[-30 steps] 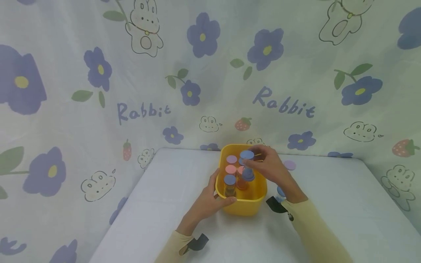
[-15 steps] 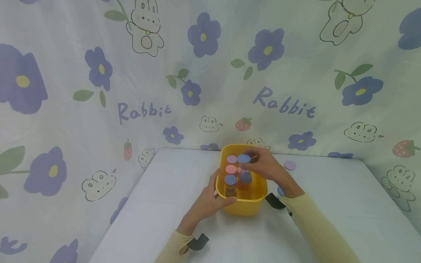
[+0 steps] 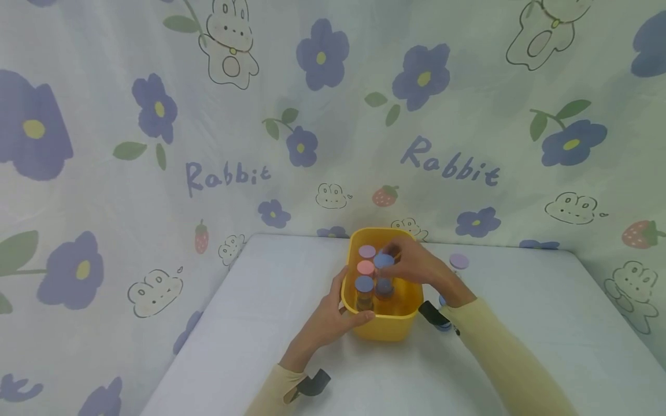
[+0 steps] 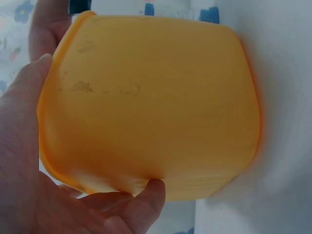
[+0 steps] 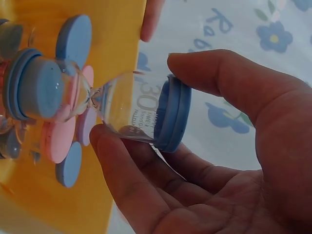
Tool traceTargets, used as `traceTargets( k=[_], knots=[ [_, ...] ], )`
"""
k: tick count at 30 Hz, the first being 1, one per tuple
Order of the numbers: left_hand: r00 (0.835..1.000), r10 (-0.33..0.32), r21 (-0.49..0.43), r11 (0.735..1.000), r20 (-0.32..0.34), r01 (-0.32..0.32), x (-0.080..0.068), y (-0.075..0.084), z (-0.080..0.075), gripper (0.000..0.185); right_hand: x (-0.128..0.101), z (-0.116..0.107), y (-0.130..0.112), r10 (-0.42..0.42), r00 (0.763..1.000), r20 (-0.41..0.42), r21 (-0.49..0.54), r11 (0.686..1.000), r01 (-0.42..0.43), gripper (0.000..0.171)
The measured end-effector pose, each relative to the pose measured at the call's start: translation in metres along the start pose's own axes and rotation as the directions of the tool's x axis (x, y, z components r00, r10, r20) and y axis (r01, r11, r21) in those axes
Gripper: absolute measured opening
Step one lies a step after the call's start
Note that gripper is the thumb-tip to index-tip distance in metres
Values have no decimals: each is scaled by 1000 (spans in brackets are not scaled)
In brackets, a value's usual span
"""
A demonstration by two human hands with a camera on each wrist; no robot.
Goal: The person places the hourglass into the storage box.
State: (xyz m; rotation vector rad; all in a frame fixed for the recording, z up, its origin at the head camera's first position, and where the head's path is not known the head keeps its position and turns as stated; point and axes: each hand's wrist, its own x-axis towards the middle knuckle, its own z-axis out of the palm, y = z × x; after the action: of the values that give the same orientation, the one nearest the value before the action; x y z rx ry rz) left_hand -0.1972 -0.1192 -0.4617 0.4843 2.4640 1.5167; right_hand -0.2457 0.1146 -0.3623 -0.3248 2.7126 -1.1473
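In the head view, a blue-capped sand timer (image 3: 384, 262) is inside the yellow bin (image 3: 387, 329), my right hand (image 3: 420, 267) pinching its top cap. The right wrist view shows its clear glass and blue end cap (image 5: 174, 114) between my thumb and fingers; its lower end is among the other timers. My left hand (image 3: 329, 316) grips the bin's near left corner, thumb over the front rim and fingers along the side. Other timers in the bin include a purple-capped one (image 3: 366, 251), a pink-capped one (image 3: 366, 267) and a darker blue one (image 3: 365, 283).
Right of the bin, a purple-capped timer (image 3: 459, 262) stands on the white table (image 3: 525, 312). Blue timer parts (image 3: 442, 327) show there too, partly hidden by my right wrist. Behind the table hangs a rabbit-and-flower-print cloth (image 3: 359, 115).
My right hand has moved slightly left and down, lowering the blue-capped timer into the bin. It now covers the pink timer behind it. My left hand has stayed on the bin.
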Motion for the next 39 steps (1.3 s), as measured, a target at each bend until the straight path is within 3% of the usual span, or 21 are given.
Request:
traceTargets(
  k=[9,13,18,26,39],
  knots=[
    [1000,3,3,1000,-1,-3,0,0,0,110,5,1,-3,-65,996,58,-45,997,68,34],
    [1000,9,-2,1000,0,-9,0,0,0,110,7,4,-4,-39,996,79,-79,996,46,26],
    [1000,12,-3,1000,1,-12,0,0,0,110,9,6,-5,6,997,79,-153,988,6,35],
    [1000,0,-6,1000,0,0,-1,1,0,110,12,9,-5,33,990,138,-200,980,-4,30],
    [1000,12,2,1000,-2,-12,0,0,0,110,14,12,-11,45,985,167,-288,958,5,31]
  ],
)
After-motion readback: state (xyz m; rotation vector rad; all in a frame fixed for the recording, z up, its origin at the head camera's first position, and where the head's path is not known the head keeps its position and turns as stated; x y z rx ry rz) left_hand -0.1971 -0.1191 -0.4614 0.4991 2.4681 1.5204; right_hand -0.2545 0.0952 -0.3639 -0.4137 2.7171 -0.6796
